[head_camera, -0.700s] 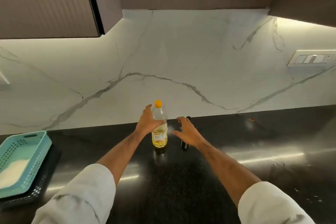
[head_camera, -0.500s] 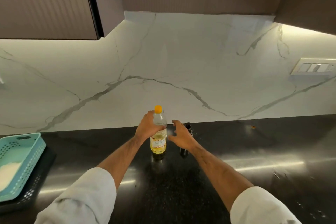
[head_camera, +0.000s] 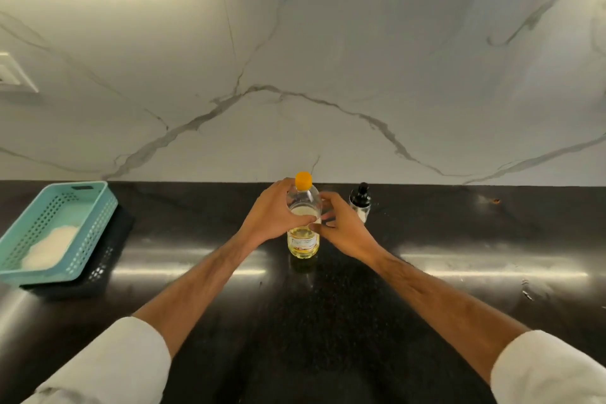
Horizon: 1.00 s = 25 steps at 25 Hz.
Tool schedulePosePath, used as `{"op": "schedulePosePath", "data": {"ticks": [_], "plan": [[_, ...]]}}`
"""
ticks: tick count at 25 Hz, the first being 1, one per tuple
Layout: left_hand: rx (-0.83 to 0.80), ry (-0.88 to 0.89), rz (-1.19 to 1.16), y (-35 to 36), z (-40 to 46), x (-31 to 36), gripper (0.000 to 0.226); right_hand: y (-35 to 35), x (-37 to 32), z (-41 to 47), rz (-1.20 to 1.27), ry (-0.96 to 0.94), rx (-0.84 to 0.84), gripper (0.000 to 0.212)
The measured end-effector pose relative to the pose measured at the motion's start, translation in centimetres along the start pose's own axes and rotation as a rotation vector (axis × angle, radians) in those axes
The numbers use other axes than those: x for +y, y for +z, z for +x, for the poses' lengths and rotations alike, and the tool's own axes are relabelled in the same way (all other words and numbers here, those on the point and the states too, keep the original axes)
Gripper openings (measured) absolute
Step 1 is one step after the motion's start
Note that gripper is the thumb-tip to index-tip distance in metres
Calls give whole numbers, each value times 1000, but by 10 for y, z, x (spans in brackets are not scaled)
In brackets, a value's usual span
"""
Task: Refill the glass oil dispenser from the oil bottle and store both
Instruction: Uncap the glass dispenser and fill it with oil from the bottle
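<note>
Two arms are seen entering from the lower edge of the head view, each ending in a bare hand: the left hand [head_camera: 273, 211] and the right hand [head_camera: 344, 226]. Both forearms are left uncovered from wrist to near the elbow. A white sleeve [head_camera: 108, 367] is worn on the left arm and a matching white sleeve [head_camera: 551, 371] on the right, each pushed up into a soft, rounded cuff with faint creases.
</note>
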<state>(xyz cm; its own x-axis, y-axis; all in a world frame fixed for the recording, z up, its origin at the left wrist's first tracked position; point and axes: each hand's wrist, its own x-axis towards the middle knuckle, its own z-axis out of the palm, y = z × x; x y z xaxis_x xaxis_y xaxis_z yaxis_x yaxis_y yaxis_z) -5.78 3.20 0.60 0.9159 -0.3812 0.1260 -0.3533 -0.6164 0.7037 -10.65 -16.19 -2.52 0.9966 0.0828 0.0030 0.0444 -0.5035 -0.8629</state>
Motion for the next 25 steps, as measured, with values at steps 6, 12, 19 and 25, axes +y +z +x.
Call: {"op": "schedulePosePath", "data": {"ticks": [6,12,19,25], "plan": [[-16,16,48,-6,-76,5,68,18,-7,-70,72,-20,-67,60],[2,44,-44,7,-129,4,70,27,-1,-103,41,23,-147,65],[-46,28,-256,15,-134,-1,74,-13,33,-63,-62,-50,-181,59],[-24,13,-367,17,-122,1,69,-71,85,44,-283,272,267,90]]}}
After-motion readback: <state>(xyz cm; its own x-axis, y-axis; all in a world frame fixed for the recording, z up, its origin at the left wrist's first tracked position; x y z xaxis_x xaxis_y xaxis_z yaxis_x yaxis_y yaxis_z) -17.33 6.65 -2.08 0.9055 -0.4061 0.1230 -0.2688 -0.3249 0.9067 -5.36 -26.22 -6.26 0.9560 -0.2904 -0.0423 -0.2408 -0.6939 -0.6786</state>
